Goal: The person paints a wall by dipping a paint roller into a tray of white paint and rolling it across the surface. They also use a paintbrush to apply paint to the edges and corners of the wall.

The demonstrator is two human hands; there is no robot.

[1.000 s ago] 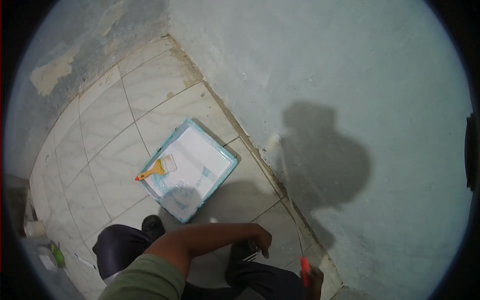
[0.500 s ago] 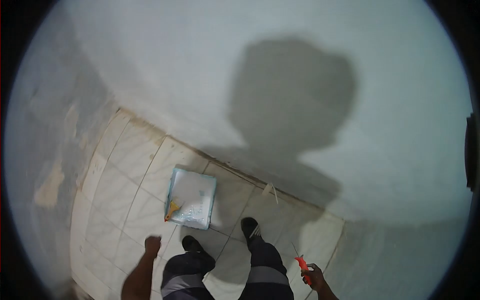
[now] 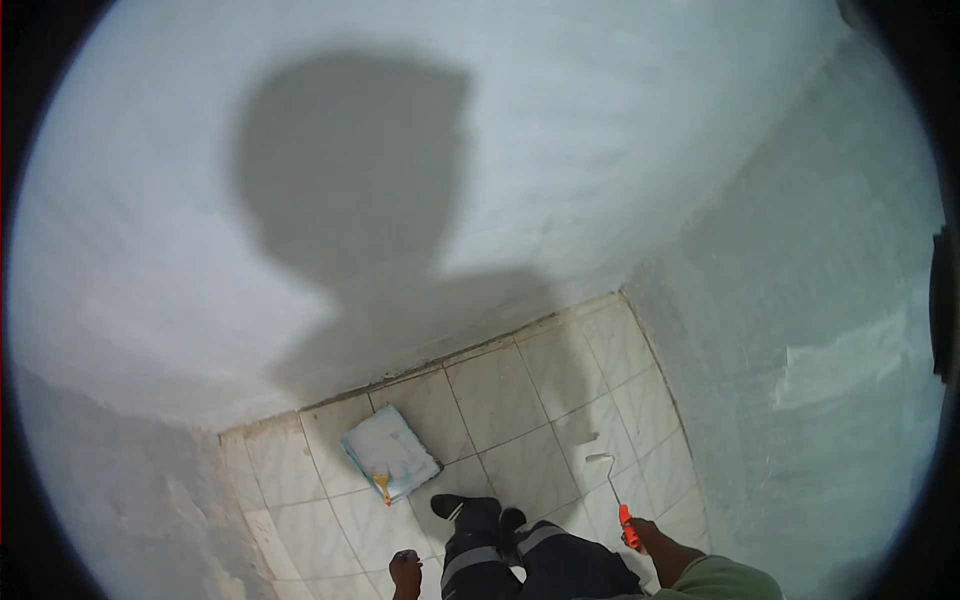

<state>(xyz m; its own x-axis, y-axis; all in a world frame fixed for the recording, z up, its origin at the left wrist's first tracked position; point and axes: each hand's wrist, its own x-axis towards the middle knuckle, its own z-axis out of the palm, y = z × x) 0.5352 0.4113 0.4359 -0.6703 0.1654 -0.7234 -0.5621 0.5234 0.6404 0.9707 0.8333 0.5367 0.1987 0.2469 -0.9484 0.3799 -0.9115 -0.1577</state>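
My right hand (image 3: 643, 537) is wrapped around the red-orange handle of a small paint roller (image 3: 626, 515). Its thin metal frame reaches up and away over the floor to a pale roller head (image 3: 599, 458). Low in the view, my left hand (image 3: 406, 573) hangs beside my leg with its fingers curled in; I see nothing in it. Ahead of my feet lies a square white tray or lid (image 3: 385, 445) with bluish edges, smeared with what looks like white paint. A paintbrush (image 3: 382, 486) with a yellow and orange handle rests at its near edge.
Pale tiles (image 3: 500, 390) cover the floor between three walls. The whitish front wall (image 3: 560, 120) carries my large shadow. On the grey right wall (image 3: 760, 330) is a lighter patch (image 3: 840, 360); the left wall (image 3: 130, 470) looks patchy. My shoes (image 3: 455, 505) stand close to the tray.
My view has turned to the right, bringing the right wall and corner into sight. My feet are closer together. The roller stays in my right hand, and its head now shows clearly.
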